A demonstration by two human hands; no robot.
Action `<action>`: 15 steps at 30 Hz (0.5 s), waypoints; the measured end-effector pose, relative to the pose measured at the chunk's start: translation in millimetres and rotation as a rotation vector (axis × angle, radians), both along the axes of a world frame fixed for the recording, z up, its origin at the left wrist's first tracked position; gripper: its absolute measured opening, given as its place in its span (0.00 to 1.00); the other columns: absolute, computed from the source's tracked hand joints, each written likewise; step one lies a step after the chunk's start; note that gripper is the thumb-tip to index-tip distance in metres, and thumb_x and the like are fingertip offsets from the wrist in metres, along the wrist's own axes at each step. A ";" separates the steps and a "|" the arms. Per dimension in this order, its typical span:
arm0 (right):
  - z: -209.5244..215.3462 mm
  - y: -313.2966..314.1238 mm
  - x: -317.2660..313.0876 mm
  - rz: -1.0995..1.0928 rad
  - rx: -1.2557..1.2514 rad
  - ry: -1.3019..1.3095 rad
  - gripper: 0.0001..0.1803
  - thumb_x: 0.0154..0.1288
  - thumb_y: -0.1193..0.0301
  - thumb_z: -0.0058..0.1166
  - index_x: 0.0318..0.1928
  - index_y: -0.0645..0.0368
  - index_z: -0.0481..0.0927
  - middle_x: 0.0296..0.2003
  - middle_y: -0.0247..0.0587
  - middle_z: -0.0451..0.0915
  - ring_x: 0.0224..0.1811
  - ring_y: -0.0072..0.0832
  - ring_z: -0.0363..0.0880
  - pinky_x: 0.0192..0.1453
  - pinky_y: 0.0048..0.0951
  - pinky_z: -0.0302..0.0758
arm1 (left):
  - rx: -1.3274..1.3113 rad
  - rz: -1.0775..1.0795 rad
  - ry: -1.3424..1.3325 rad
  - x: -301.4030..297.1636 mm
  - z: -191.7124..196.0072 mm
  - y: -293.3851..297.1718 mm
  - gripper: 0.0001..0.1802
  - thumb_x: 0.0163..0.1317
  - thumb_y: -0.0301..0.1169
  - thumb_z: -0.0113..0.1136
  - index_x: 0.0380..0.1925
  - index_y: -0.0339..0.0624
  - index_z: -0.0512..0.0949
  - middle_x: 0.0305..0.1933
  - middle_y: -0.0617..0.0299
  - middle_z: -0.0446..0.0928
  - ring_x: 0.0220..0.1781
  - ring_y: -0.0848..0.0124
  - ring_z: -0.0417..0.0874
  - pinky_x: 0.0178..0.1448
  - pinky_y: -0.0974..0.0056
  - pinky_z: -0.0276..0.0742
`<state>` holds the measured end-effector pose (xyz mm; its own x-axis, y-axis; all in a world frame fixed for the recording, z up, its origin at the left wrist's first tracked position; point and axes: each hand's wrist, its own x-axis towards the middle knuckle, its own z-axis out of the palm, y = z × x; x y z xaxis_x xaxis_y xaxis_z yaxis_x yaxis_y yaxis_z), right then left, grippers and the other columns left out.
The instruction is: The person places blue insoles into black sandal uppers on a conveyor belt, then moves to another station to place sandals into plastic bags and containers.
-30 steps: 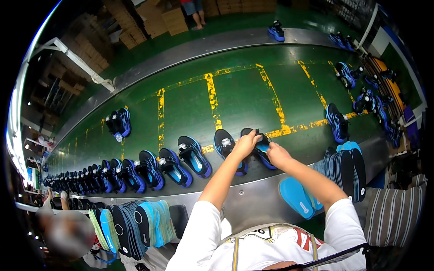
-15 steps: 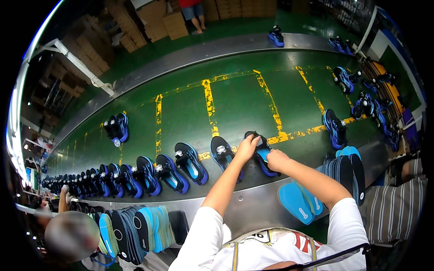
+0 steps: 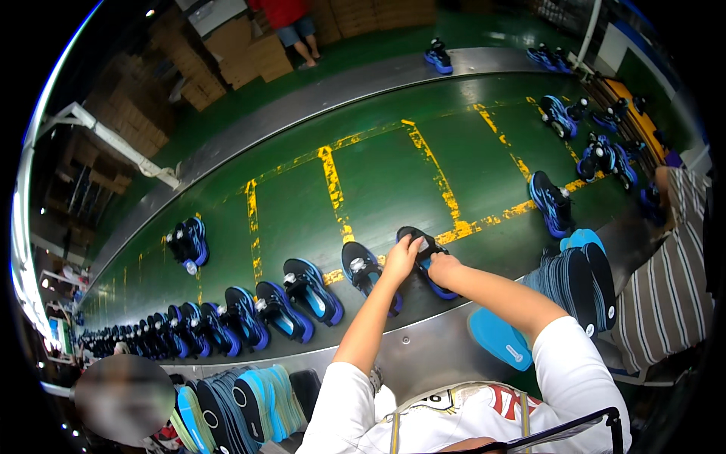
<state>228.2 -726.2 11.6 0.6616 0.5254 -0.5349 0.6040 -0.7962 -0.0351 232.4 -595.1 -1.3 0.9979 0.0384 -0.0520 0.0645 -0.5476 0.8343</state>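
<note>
Head view has your left hand [image 3: 403,258] grasping the upper of a black-and-blue shoe [image 3: 427,244] near the front edge of the green table [image 3: 378,181], with your right hand [image 3: 445,271] at its opening (the fingertips are hidden, so whether they grip anything can't be told). Should your left hold loosen under a push from the right, the shoe could twist or slide, perhaps knocking the neighbouring shoe [image 3: 358,261] askew.
</note>
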 end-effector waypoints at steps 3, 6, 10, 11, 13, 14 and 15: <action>5.9 7.8 5.5 0.019 -0.108 0.105 0.16 0.54 0.71 0.43 0.43 0.64 0.74 0.48 0.50 0.67 0.49 0.40 0.66 0.51 0.33 0.66 | 0.152 0.148 -0.010 -3.4 9.2 -3.7 0.24 0.53 0.47 0.52 0.42 0.41 0.69 0.37 0.46 0.75 0.41 0.50 0.74 0.42 0.58 0.69; -1.2 11.2 12.5 0.041 -0.207 0.169 0.18 0.56 0.68 0.42 0.46 0.61 0.73 0.52 0.49 0.65 0.53 0.38 0.64 0.54 0.32 0.63 | 0.474 0.005 -0.421 -1.3 9.9 -6.6 0.17 0.52 0.38 0.53 0.42 0.46 0.70 0.28 0.55 0.73 0.30 0.57 0.75 0.32 0.58 0.69; -18.5 15.3 22.1 0.040 -0.305 0.241 0.20 0.56 0.66 0.44 0.50 0.58 0.71 0.54 0.46 0.63 0.56 0.37 0.62 0.55 0.32 0.63 | 0.739 -0.082 -0.706 -5.7 -3.4 -6.5 0.17 0.48 0.30 0.52 0.41 0.45 0.72 0.23 0.62 0.66 0.23 0.66 0.70 0.28 0.63 0.66; -25.8 14.5 23.4 0.000 -0.308 0.248 0.21 0.56 0.66 0.44 0.50 0.58 0.70 0.54 0.45 0.63 0.56 0.37 0.62 0.55 0.32 0.63 | 0.762 -0.093 -0.738 -4.6 -4.3 -6.7 0.17 0.48 0.30 0.52 0.41 0.46 0.72 0.22 0.63 0.65 0.22 0.67 0.70 0.27 0.64 0.66; -35.3 16.5 25.9 -0.102 -0.332 0.288 0.21 0.55 0.66 0.46 0.51 0.57 0.69 0.54 0.43 0.63 0.56 0.37 0.61 0.54 0.31 0.65 | 0.796 -0.115 -0.793 -4.9 -4.6 -6.3 0.18 0.45 0.29 0.53 0.41 0.45 0.72 0.23 0.65 0.64 0.23 0.69 0.69 0.26 0.65 0.65; -39.6 13.3 26.2 -0.025 -0.347 0.268 0.21 0.55 0.67 0.46 0.51 0.57 0.69 0.55 0.43 0.63 0.56 0.37 0.62 0.54 0.32 0.65 | 0.801 -0.136 -0.810 -4.4 -4.7 -6.9 0.19 0.44 0.29 0.53 0.41 0.44 0.72 0.23 0.65 0.64 0.23 0.69 0.68 0.27 0.66 0.64; -31.7 20.2 22.5 0.076 -0.356 0.247 0.21 0.55 0.67 0.47 0.51 0.57 0.69 0.55 0.43 0.63 0.56 0.37 0.63 0.54 0.32 0.65 | 0.823 -0.142 -0.815 -7.2 -5.4 2.3 0.19 0.44 0.29 0.52 0.41 0.44 0.72 0.23 0.65 0.63 0.23 0.70 0.67 0.28 0.66 0.64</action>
<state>250.7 -705.9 -20.2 0.4581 0.3216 -0.8287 0.6691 -0.7384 0.0834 225.2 -592.9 -6.7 0.7227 -0.3521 0.5948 -0.4316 -0.9020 -0.0096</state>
